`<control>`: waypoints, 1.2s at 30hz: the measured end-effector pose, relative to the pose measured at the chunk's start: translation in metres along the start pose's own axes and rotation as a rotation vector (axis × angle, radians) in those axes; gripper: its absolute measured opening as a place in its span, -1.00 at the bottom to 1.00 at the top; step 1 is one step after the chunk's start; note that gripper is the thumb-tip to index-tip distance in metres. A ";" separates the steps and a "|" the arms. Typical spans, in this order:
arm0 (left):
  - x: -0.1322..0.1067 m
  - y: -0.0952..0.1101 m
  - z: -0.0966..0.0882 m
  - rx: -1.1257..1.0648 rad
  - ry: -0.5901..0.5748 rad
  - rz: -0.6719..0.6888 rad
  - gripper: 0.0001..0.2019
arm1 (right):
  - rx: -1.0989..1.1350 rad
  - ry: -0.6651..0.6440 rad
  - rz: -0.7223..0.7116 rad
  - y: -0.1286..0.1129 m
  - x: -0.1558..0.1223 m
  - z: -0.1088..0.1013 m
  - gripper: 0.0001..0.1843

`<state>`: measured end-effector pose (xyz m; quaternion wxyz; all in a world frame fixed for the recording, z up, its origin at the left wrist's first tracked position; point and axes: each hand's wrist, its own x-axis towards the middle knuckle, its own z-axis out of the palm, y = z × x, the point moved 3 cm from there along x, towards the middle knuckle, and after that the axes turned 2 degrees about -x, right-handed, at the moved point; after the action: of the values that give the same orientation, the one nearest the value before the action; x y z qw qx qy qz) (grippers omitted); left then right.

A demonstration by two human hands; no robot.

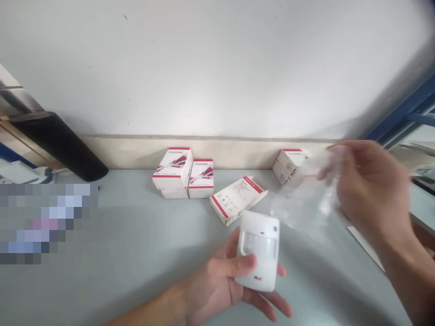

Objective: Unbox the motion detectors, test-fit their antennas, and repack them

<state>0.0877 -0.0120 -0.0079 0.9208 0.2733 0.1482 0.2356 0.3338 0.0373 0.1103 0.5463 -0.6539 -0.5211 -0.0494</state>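
A white motion detector [262, 267] with a curved lens window and a small red logo rests in my left hand [220, 276]. The thumb presses on its front while the other fingers lie behind it. Up on the right, my right hand [370, 190] pinches a clear plastic bag [302, 203] by its upper edge. The bag hangs down toward the table and is partly smeared by motion. Just behind the detector lies a white and red carton [238, 199] with printed text and symbols, resting flat and at an angle.
Several small white and red boxes [175, 165] are stacked against the wall, left of centre. More boxes [287, 165] stand behind the bag. At the left a black padded tube [64, 145] slants over the grey table [136, 258]. A blue frame [408, 106] rises at the right.
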 end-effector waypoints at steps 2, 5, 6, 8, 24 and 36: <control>-0.001 0.002 0.001 -0.031 0.045 0.020 -0.54 | -0.173 -0.178 -0.019 0.014 0.012 0.010 -0.84; 0.000 0.006 0.001 -0.075 0.114 0.017 -0.38 | -0.378 -0.239 -0.050 0.032 0.014 0.023 -0.79; 0.000 0.007 0.001 -0.092 0.129 0.011 -0.33 | -0.428 -0.242 -0.074 0.036 0.012 0.026 -0.79; 0.002 0.008 0.000 -0.122 0.139 -0.001 -0.31 | -0.489 -0.241 -0.132 0.042 0.006 0.030 -0.76; 0.001 0.005 -0.004 -0.226 0.212 -0.036 -0.45 | -0.337 0.140 -0.626 0.031 -0.007 0.014 -0.68; 0.001 0.011 -0.004 -0.227 0.268 -0.056 -0.45 | 0.303 -0.901 0.261 -0.004 -0.078 0.045 -0.58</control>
<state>0.0829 -0.0014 -0.0048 0.9239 0.1296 0.2500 0.2593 0.2726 0.0222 0.0452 0.3574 -0.5831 -0.6207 0.3834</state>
